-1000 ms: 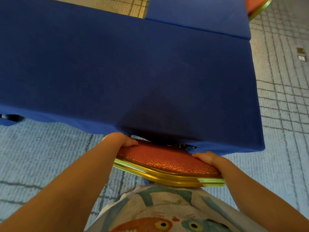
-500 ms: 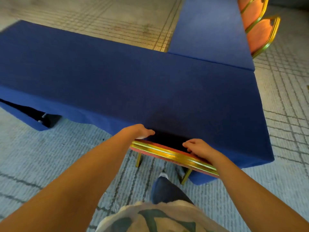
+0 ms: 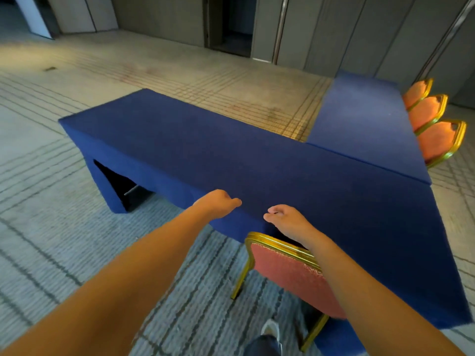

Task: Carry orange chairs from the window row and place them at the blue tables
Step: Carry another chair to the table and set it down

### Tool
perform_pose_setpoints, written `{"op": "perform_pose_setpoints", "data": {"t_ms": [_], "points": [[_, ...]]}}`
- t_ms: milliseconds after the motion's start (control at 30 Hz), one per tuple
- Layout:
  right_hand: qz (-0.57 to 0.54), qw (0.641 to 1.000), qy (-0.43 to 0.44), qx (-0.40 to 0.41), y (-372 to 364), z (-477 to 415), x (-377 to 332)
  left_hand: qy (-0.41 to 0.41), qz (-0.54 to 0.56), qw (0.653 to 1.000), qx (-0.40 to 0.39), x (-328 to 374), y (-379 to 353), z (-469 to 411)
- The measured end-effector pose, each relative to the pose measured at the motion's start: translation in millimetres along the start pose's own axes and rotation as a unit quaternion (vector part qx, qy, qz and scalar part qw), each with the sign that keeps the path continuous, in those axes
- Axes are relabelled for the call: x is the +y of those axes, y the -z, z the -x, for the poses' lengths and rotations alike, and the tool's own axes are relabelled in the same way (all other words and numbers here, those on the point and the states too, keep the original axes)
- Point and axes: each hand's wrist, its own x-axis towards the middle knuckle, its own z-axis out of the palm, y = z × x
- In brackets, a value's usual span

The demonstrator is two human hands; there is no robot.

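The orange chair (image 3: 290, 276) stands on the carpet (image 3: 64, 240) against the near edge of the blue surface (image 3: 205, 150), seat hidden beneath it, back facing the person; its gold top rail (image 3: 280, 246) runs left to right, just below the right grip (image 3: 285, 219), whose forearm crosses the rail's right end; the left grip (image 3: 218, 202) hangs further off, left of the chair, over the surface's front edge; both grips are loosely curled and hold nothing. This chair looks placed, so the next move likely turns away for another; the window row is out of view. A second blue surface (image 3: 359, 119) joins at far right, three more orange chairs (image 3: 434, 142) along its far side; a shoe (image 3: 270, 330) stands just behind the chair's legs.
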Motion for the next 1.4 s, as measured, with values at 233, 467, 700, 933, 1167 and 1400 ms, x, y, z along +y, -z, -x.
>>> {"op": "perform_pose_setpoints", "data": {"t_ms": [233, 467, 700, 933, 1167, 1400], "points": [[0.055, 0.991, 0.102, -0.062, -54.3, -20.6, -112.8, 0.042, 0.063, 0.989, 0.131, -83.1, 97.0, 40.5], [0.100, 0.963, 0.227, -0.108, -131.5, -50.4, -243.3, 0.107, 0.108, 0.948, 0.279, -166.9, 195.8, 97.0], [0.104, 0.912, 0.345, -0.197, -246.1, -89.3, -401.5, 0.203, 0.145, 0.867, 0.430, -274.7, 310.1, 152.9], [0.095, 0.873, 0.395, -0.271, -330.7, -133.8, -554.0, 0.249, 0.122, 0.824, 0.495, -355.6, 430.6, 176.5], [0.122, 0.833, 0.461, -0.281, -436.6, -181.6, -704.1, 0.285, 0.141, 0.762, 0.565, -445.2, 548.6, 187.1], [0.146, 0.816, 0.463, -0.315, -540.5, -219.1, -810.0, 0.308, 0.176, 0.732, 0.582, -548.0, 634.2, 178.6]]}}
